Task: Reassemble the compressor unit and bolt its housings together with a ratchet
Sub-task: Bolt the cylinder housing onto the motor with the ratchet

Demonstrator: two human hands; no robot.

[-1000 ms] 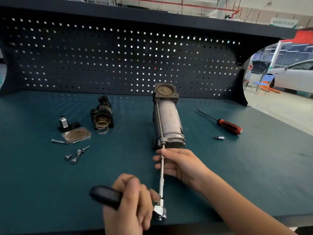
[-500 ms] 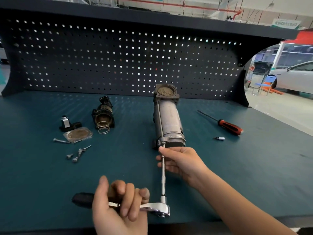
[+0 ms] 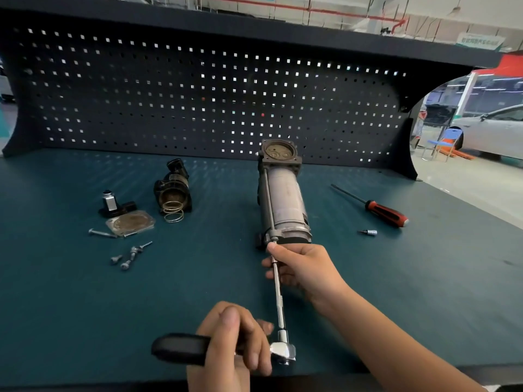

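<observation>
Teal bench [image 3: 424,292] carries the compressor [image 3: 285,202] mid-mat, well off every edge, with open mat on both sides. The ratchet [image 3: 283,353] sits near the front edge. The left hand [image 3: 232,343] grips its handle, and the right hand [image 3: 305,267] pinches its shaft just beside the compressor.

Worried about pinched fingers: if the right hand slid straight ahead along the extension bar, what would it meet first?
The right hand would likely meet the compressor unit first, at its near end; they look almost touching.
</observation>
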